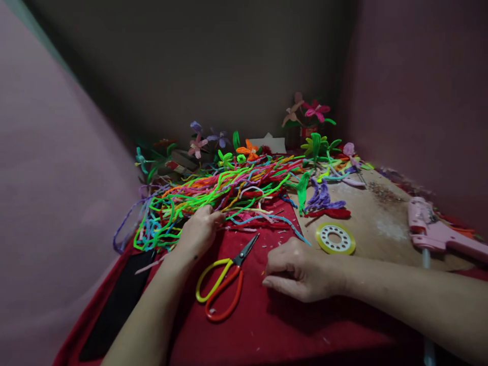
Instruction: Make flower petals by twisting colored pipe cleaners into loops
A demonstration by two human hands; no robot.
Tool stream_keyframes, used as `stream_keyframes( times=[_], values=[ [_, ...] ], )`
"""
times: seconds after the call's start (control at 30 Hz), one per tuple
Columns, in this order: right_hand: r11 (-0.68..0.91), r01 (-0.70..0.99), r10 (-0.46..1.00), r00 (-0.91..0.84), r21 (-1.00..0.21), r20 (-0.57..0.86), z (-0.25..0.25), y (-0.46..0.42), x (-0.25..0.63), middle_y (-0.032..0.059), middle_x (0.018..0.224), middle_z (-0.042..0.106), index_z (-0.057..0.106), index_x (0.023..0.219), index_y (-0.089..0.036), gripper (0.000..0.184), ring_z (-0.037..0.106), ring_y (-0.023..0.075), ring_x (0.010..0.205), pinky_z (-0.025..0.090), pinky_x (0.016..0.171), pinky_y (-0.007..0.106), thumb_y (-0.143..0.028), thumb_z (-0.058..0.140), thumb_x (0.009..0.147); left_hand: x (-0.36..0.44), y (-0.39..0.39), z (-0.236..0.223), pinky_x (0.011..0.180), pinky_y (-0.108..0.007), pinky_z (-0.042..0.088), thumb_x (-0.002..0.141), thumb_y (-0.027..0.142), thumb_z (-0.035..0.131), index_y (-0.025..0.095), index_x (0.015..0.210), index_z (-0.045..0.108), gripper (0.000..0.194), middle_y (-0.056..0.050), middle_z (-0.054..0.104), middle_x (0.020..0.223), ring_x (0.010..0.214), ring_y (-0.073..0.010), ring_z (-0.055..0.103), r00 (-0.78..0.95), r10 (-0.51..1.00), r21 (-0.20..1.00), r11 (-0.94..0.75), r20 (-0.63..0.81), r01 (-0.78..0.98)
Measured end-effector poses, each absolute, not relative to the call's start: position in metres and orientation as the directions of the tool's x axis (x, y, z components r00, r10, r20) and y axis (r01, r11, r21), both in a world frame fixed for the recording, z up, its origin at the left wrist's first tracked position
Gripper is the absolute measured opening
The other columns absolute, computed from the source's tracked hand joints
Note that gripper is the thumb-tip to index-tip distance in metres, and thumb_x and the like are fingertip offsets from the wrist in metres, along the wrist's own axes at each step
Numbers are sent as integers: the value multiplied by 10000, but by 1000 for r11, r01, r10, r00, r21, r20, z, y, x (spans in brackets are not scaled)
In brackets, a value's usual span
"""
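My left hand (200, 229) reaches to the near edge of a tangled heap of bright pipe cleaners (213, 190). Its fingers are curled closed against the heap, and what lies in them is hidden. A pale pink pipe cleaner (148, 267) passes beneath that wrist. On the red cloth (251, 320) rests my right hand (297, 269), loosely closed, with nothing visible in it. Between the hands lie scissors (229, 279) with one yellow and one red handle, their blades together and pointing away. Just beyond my right hand is a roll of clear tape (335, 239) on a white core.
A pink glue gun (430, 229) with a glue stick stands at the right on a brown board (373, 218). Purple bent pipe cleaners (320, 195) lie near the tape. Finished pipe-cleaner flowers (247, 150) line the back. A flat black object (118, 305) lies at left.
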State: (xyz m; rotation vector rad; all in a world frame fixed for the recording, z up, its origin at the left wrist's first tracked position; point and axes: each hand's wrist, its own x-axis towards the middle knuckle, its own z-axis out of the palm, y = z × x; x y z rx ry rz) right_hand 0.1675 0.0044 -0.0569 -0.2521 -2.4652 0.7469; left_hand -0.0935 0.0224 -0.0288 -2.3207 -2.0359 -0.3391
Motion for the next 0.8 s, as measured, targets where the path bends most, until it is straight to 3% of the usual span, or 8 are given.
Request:
stream_keyframes(
  times=[0.2, 0.3, 0.4, 0.5, 0.6, 0.7, 0.77, 0.8],
  values=[
    [821, 21, 327, -837, -571, 439, -57, 4, 167, 35, 587, 570, 567, 649, -140, 237, 490, 98, 541, 345, 514, 203, -242, 502, 853, -95, 21, -29, 619, -278, 337, 820, 304, 455, 200, 716, 632, 230, -38, 513, 807, 770, -190, 461, 227, 955, 18, -235, 190, 972],
    [819, 14, 327, -833, -574, 446, -56, 4, 166, 33, 582, 569, 565, 637, -139, 239, 489, 97, 539, 342, 510, 203, -236, 508, 848, -96, 15, -15, 688, -290, 372, 841, 291, 439, 206, 666, 609, 258, -37, 564, 769, 776, -190, 466, 335, 918, 42, -352, 213, 935],
    [816, 8, 328, -829, -578, 453, -56, 5, 166, 39, 583, 571, 576, 637, -127, 242, 488, 94, 540, 342, 514, 202, -229, 511, 846, -99, 8, -4, 688, -280, 396, 825, 311, 485, 209, 652, 599, 231, -18, 574, 685, 728, -177, 482, 312, 926, 194, -353, 213, 915],
    [810, -4, 330, -823, -587, 462, -55, 4, 167, 42, 580, 566, 591, 638, -113, 246, 480, 91, 539, 342, 513, 201, -225, 513, 843, -106, 5, 0, 689, -261, 428, 803, 362, 541, 203, 756, 626, 186, -17, 597, 750, 749, -166, 533, 221, 956, 409, -283, 194, 867],
    [770, -12, 354, -823, -638, 443, -55, 3, 167, 43, 583, 562, 607, 637, -103, 259, 478, 90, 548, 352, 520, 202, -232, 514, 842, -113, 5, 1, 720, -263, 447, 807, 386, 547, 196, 817, 643, 213, -30, 615, 813, 789, -171, 564, 174, 968, 546, -245, 178, 801],
    [525, 24, 495, -822, -851, 282, -54, 3, 163, 30, 615, 574, 664, 774, -99, 240, 488, 82, 546, 383, 525, 196, -260, 505, 852, -116, 3, 2, 745, -267, 448, 803, 366, 567, 200, 806, 650, 186, -32, 619, 836, 824, -176, 569, 192, 968, 608, -249, 159, 754],
    [137, 44, 596, -802, -990, 47, -54, 5, 160, 6, 618, 574, 646, 1019, -114, 288, 469, 67, 468, 380, 458, 186, -297, 480, 872, -115, 2, 3, 767, -270, 442, 806, 339, 572, 198, 784, 647, 161, -31, 616, 838, 836, -174, 566, 242, 959, 629, -278, 144, 726],
    [-73, 17, 607, -793, -997, -58, -54, 7, 158, 1, 635, 587, 582, 1159, -130, 353, 469, 65, 436, 379, 426, 184, -315, 474, 878, -114, 2, 3, 784, -273, 437, 809, 327, 571, 195, 776, 645, 155, -33, 616, 842, 844, -173, 563, 274, 953, 631, -294, 133, 718]
  ],
)
